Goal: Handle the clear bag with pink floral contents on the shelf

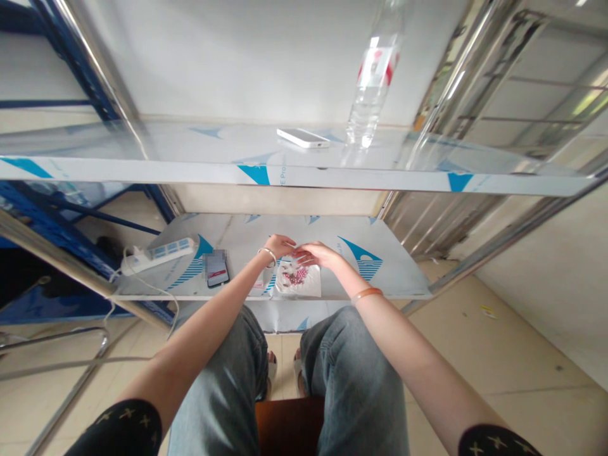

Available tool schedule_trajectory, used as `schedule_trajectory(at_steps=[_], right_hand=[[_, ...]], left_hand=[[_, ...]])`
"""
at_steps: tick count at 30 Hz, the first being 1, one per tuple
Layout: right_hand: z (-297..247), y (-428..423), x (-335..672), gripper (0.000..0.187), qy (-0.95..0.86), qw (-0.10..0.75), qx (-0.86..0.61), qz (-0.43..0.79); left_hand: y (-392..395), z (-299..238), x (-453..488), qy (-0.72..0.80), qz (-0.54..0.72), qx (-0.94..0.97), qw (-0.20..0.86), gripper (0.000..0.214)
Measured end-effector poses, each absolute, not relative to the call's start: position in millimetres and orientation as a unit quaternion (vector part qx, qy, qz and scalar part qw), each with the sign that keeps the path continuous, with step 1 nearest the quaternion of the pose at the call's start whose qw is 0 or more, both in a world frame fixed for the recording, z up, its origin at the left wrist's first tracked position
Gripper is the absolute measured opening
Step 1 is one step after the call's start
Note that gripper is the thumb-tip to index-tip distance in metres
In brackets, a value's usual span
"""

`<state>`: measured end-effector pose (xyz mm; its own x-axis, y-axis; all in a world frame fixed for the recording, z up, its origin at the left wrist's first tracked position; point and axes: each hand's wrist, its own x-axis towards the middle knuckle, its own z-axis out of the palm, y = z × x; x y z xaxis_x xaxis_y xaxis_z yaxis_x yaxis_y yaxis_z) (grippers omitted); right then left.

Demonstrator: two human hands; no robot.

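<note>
Both my hands reach over a low metal shelf (389, 272). My left hand (279, 245) and my right hand (314, 254) meet above a small white printed cloth or bag (298, 280) with a pink-and-dark pattern lying flat near the shelf's front edge. The fingertips of both hands touch at its top edge. I cannot tell whether either hand pinches it. A bracelet sits on each wrist.
A phone (217, 269) lies left of the cloth, and a white power strip (159, 253) with a cable further left. On the upper shelf (142, 168) lie a white phone (304, 137) and a clear water bottle (373, 82). My knees are under the shelf's front edge.
</note>
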<state>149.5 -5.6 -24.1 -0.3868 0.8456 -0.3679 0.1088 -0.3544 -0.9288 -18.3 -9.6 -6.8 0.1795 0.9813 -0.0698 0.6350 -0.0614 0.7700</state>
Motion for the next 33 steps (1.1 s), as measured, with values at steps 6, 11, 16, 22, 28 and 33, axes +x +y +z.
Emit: schedule_trajectory(at_steps=[6, 11, 16, 22, 28, 33], right_hand=[[-31, 1, 156, 0.019, -0.514, 0.255, -0.481, 0.663], [-20, -8, 153, 0.022, -0.501, 0.258, -0.508, 0.651], [-13, -11, 147, 0.023, -0.517, 0.264, -0.520, 0.626], [-17, -6, 140, 0.022, -0.515, 0.267, -0.548, 0.602], [-22, -3, 132, 0.025, -0.523, 0.254, -0.586, 0.564], [-29, 3, 123, 0.019, -0.553, 0.228, -0.605, 0.526]], left_hand=[[-10, -7, -14, 0.584, 0.258, 0.668, 0.382, 0.031], [-9, -11, -11, 0.570, 0.257, 0.670, 0.399, 0.028], [-4, -16, -13, 0.563, 0.247, 0.695, 0.372, 0.017], [4, -20, -11, 0.602, 0.236, 0.650, 0.399, 0.011], [4, -20, -1, 0.622, 0.214, 0.651, 0.380, 0.017], [6, -21, 1, 0.651, 0.153, 0.674, 0.314, 0.019]])
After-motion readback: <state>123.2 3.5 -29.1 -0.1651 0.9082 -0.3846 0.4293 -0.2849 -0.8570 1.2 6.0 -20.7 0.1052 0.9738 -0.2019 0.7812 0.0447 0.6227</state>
